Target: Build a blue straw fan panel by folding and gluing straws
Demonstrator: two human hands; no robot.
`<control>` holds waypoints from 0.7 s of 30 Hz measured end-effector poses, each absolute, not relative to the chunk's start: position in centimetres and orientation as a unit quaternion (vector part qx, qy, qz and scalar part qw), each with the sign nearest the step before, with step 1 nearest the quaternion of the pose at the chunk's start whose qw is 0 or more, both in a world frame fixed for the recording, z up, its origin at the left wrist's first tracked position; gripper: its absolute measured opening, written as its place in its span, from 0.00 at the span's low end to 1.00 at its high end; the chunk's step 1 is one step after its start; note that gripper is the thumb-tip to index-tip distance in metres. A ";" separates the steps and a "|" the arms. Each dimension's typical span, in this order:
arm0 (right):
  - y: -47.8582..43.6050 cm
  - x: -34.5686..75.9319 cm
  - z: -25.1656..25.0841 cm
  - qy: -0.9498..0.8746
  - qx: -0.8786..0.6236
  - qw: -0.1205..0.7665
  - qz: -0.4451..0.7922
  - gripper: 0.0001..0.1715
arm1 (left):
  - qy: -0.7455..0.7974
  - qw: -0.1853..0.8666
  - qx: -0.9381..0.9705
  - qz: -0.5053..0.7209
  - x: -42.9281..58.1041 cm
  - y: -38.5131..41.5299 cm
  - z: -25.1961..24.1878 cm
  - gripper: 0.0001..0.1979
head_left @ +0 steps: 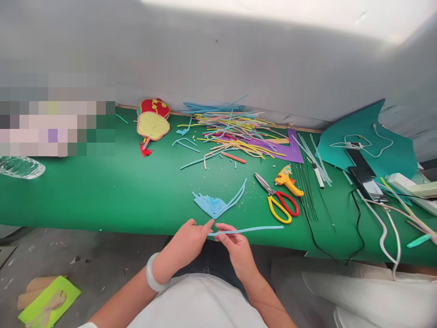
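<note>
A pale blue pipe cleaner [261, 228] runs across the table's front edge, its far end pointing right. My right hand [239, 250] pinches it between thumb and fingers. At its left end, my left hand [186, 243] is closed on it with the fingertips; the exact grip is partly hidden. Just beyond my fingers lies a blue V-shaped piece [213, 206] of pipe cleaners set side by side, with longer stems stretching up to the right. Scissors [278, 200] with one red and one yellow handle lie open to the right, beside a yellow glue gun [288, 181].
Many coloured pipe cleaners [235, 130] are heaped by the wall, near a purple sheet [295, 148]. A yellow fan [153, 125] with a red tassel lies back left. A marker [318, 176], thin wires, a phone [367, 182], cables and a power strip [409, 189] occupy the right.
</note>
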State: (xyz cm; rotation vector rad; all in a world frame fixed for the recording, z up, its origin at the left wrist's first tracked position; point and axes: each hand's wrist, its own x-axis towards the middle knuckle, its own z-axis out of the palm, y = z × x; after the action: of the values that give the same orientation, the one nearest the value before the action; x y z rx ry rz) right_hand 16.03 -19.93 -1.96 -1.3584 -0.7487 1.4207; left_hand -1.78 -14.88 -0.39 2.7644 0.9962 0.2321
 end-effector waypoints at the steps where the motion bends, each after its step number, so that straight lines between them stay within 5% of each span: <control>1: -20.0 15.5 -2.0 -0.298 -0.563 0.496 0.590 0.23 | 0.328 0.111 0.936 0.059 -1.5 -15.2 -0.3 0.26; 5: -20.0 15.3 -2.1 -0.250 -0.588 0.508 0.578 0.24 | 0.375 0.215 0.898 0.083 -1.5 -15.4 0.3 0.12; 11: -19.9 15.9 -1.8 -0.211 -0.600 0.508 0.581 0.28 | 0.459 0.343 0.799 0.182 -2.3 -15.2 -0.1 0.11; 18: -19.3 15.6 -2.4 -0.224 -0.627 0.424 0.614 0.32 | 0.491 0.207 0.816 0.223 -2.6 -14.0 -2.3 0.11; 21: -19.5 16.1 -2.7 -0.351 -0.682 0.413 0.491 0.29 | 0.504 0.148 0.826 0.206 -3.2 -13.1 -2.7 0.12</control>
State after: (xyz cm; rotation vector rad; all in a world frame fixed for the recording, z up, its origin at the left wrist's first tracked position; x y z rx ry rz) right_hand 16.12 -19.45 -2.69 -1.7156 -0.8819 1.2355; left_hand -3.24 -13.13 -2.69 2.3755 1.4483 0.5936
